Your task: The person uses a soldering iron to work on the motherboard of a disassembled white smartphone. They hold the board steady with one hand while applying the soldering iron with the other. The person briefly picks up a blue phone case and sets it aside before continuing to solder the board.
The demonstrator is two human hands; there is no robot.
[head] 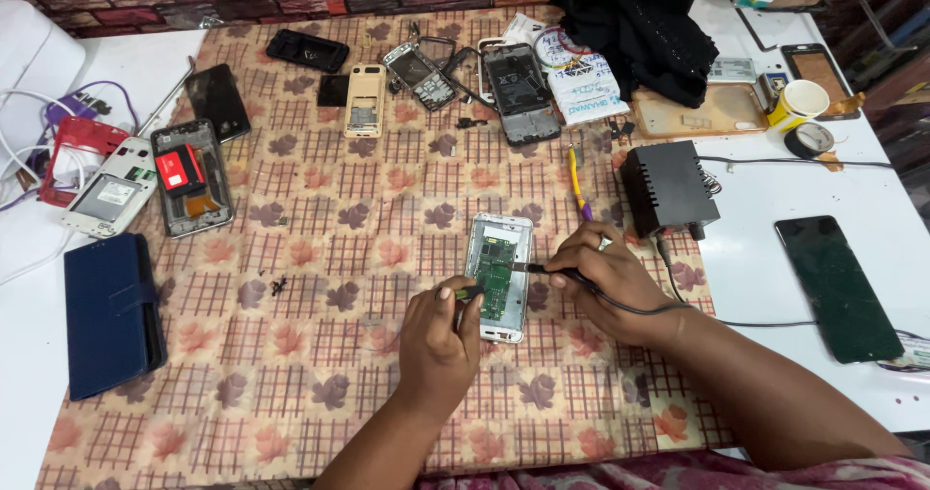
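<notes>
Bright, even overhead light fills the scene; shadows under the hands are short and soft. The white tabletop (775, 277) at right glares slightly. Focus is sharp centrally, with mild wide-angle bending toward the edges.

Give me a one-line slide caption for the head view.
Right hand holds a corded iron to an opened phone; left hand steadies it.

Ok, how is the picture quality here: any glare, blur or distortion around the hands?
Head view: light is even and soft, with faint shadows under the left hand and right hand; the opened phone is sharp; slight glare on the white table; edges bow a little from the wide lens.
</notes>
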